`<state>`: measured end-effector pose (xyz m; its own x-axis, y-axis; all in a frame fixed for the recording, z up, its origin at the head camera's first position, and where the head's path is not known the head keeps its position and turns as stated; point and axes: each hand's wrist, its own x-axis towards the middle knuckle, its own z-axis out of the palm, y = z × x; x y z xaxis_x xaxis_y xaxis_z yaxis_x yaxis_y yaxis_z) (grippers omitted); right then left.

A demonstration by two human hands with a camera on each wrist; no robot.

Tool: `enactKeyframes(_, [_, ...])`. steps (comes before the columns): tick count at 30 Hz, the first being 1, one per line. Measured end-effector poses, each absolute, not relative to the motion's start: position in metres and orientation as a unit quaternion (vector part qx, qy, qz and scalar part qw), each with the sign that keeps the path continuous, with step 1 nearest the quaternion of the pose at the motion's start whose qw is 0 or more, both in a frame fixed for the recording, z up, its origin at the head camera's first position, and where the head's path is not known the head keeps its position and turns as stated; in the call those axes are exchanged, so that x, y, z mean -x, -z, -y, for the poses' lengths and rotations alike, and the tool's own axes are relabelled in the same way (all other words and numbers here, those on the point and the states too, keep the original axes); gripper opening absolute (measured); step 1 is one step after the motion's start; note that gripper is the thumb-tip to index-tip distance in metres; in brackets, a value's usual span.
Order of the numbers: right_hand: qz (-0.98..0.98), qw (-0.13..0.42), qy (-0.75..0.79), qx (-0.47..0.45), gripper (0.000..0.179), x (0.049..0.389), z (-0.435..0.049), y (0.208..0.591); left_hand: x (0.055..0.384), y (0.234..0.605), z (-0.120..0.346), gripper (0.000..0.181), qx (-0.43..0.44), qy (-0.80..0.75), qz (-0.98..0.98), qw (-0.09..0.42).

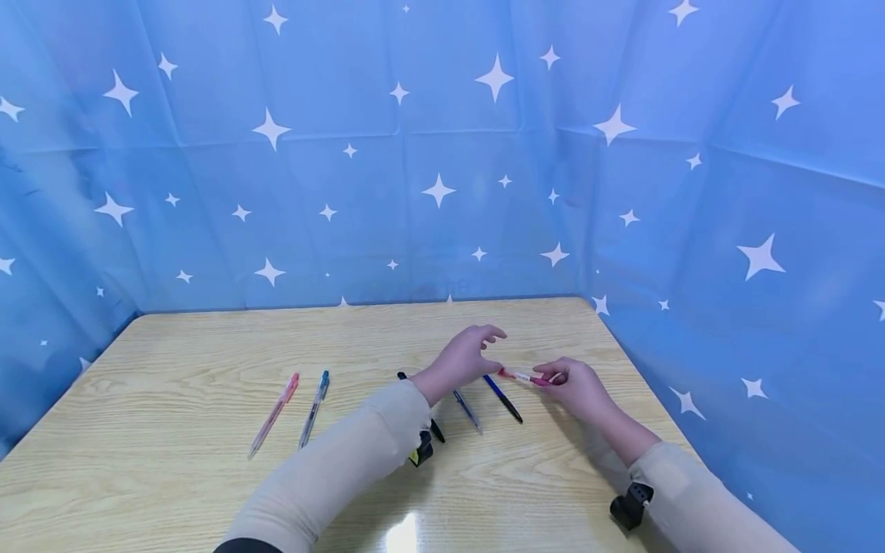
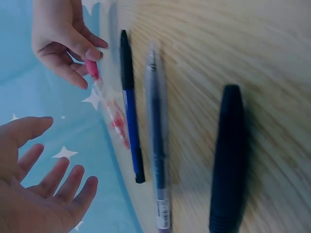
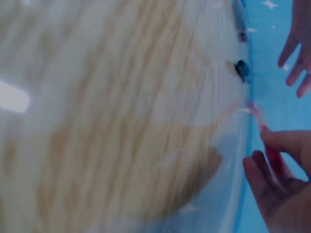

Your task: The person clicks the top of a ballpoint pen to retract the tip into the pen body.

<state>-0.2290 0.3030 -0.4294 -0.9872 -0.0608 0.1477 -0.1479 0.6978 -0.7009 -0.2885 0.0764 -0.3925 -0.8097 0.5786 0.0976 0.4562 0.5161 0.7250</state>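
Observation:
My right hand (image 1: 574, 388) pinches one end of a red pen (image 1: 520, 376) with a clear barrel between thumb and fingers. Its far end points toward my left hand (image 1: 466, 359), which hovers with fingers spread and apart from the pen in the left wrist view. Just left of the red pen, a blue pen with black ends (image 2: 130, 111) lies on the table. Beside that one are a clear-barrelled pen with a dark blue core (image 2: 158, 121) and a black pen (image 2: 229, 160), the latter partly hidden by my left arm in the head view.
Farther left on the wooden table (image 1: 173, 384) lie a pink pen (image 1: 274, 415) and a clear pen with a teal end (image 1: 315, 407), partly behind my left sleeve. A blue curtain with white stars (image 1: 359, 100) surrounds the table's back and sides.

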Motion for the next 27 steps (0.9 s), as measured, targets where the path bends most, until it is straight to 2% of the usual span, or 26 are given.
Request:
enactKeyframes(7, [0.934,0.041,-0.354,-0.034,0.017,0.234,-0.303,0.432,0.292,0.402,-0.077,0.041,-0.311,-0.332,-0.888,0.071])
enactKeyframes(27, [0.929,-0.026,-0.368,-0.02,0.024,0.24,-0.301,0.428,0.289,0.401,-0.063,0.043,-0.326,-0.296,-0.893,0.097])
